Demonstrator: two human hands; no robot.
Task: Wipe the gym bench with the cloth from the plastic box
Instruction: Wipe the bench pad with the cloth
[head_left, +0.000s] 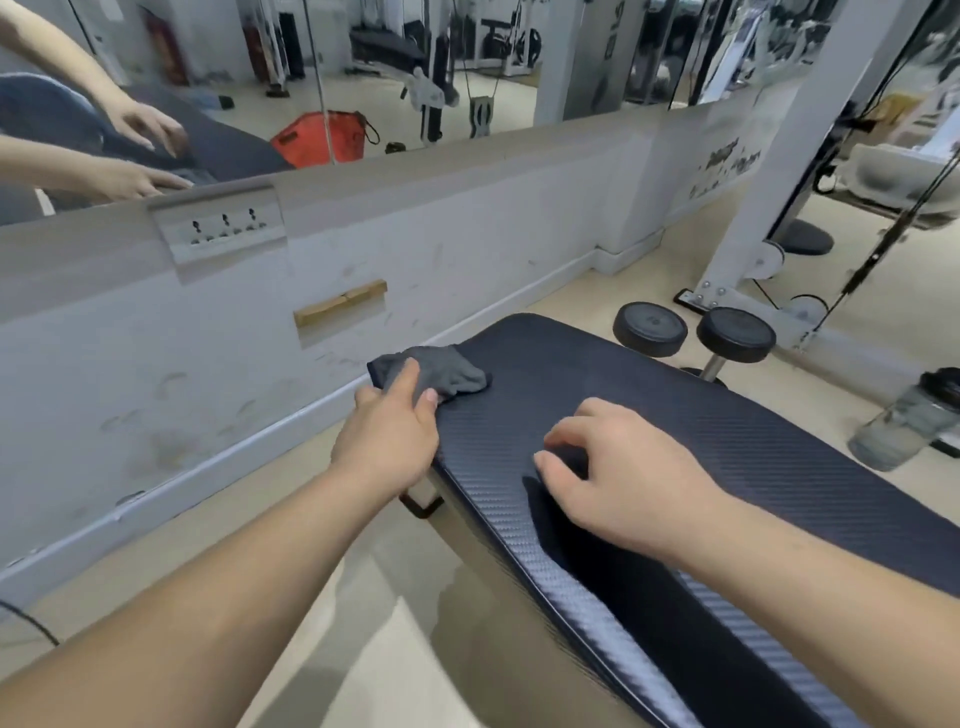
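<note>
The gym bench (727, 441) has a dark, carbon-weave pad that runs from the middle of the view to the lower right. A grey cloth (447, 371) lies bunched on the pad's far left corner. My left hand (389, 436) grips the near end of the cloth, thumb on top, at the pad's left edge. My right hand (623, 473) rests on the middle of the pad with its fingers bent and fingertips touching the surface, holding nothing. The plastic box is not in view.
A white low wall with a socket strip (223, 228) and a mirror above runs along the left. Two black foot rollers (691, 330) stand past the bench's far end. A white machine frame (779, 208) and a clear bottle (909, 421) stand at right.
</note>
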